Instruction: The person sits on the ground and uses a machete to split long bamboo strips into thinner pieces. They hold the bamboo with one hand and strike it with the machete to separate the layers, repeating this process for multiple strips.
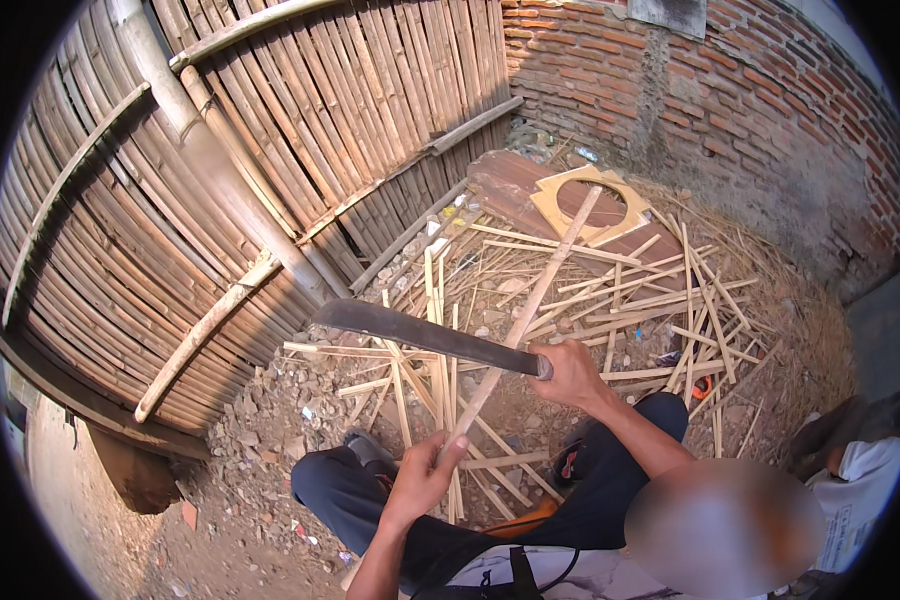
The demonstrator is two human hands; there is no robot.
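My right hand [570, 373] is closed round the handle of a machete [420, 335], whose wide dark blade points left and crosses over a long flat bamboo strip [540, 285]. I cannot tell whether blade and strip touch. Between the thumb and fingers of my left hand [427, 475] is the near end of that strip, which slants away from me up to the right. Below and around both hands, several pale split strips [700, 300] lie criss-crossed on the ground. The machete's handle is mostly hidden in my fist.
A bamboo fence [350, 110] rises at the left, and a brick wall [710, 120] closes off the back right. Near their corner lies a brown board [510, 185] with a yellowish panel [625, 215] that has a round hole. An orange ring-shaped thing [702, 387] lies right of my knee. Rubble covers the ground.
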